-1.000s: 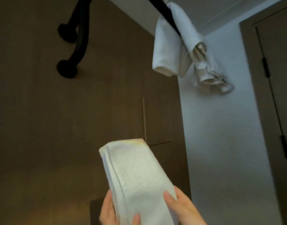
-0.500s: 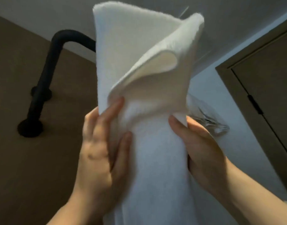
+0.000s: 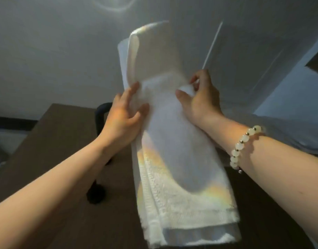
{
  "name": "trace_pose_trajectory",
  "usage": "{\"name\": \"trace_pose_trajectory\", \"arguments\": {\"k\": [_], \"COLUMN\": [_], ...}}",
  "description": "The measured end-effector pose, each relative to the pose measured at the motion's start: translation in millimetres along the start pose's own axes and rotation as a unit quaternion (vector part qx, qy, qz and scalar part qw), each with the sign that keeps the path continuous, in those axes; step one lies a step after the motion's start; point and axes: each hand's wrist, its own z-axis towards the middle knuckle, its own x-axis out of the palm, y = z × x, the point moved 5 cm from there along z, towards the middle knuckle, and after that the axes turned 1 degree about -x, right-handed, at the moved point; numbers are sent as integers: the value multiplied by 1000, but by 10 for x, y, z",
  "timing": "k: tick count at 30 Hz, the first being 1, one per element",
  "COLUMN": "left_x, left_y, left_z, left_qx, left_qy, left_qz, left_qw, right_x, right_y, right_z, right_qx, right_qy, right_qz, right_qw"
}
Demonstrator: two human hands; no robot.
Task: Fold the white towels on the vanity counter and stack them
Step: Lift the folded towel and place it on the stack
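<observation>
Thick white terry towel (image 3: 174, 144) is hanging mid-air between both hands. Right hand (image 3: 199, 99) is pinching a layer at 2 o'clock, probably to fold it over. Left hand (image 3: 123, 116) is bracing the 10 o'clock edge, fingers spread.

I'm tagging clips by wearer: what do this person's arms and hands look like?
Both forearms are bare, no sleeves in view; neither the left hand nor the right hand is gloved. The right wrist carries a bracelet of pale round beads with small metallic spacers between them. The left wrist is bare. Rings cannot be told through the blur.
</observation>
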Motion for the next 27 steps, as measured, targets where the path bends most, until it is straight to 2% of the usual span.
{"name": "trace_pose_trajectory", "arguments": {"k": [2, 8, 12, 16, 21, 23, 27], "left_x": [25, 27, 41, 44, 35, -4, 3], "left_y": [51, 230, 365, 418, 398, 372, 258], "left_z": [95, 302, 344, 450, 485, 504, 625], "left_qx": [-13, -46, -54, -38, -13, 3, 108], "left_qy": [28, 81, 117, 138, 153, 146, 128], "left_qz": [79, 186, 269, 323, 383, 428, 574], "left_qw": [996, 978, 954, 936, 911, 892, 802], "right_x": [127, 515, 753, 862, 886, 925, 1003], "right_y": [-69, -196, -250, -300, -309, -319, -303], "right_z": [114, 272, 245, 273, 299, 330, 344], "right_qx": [-27, -86, -115, -126, -113, -110, -127], "right_qy": [18, 87, 119, 119, 119, 126, 143], "right_qz": [-39, -130, -202, -238, -361, -386, -379], "right_qw": [999, 984, 965, 956, 918, 907, 905]}}
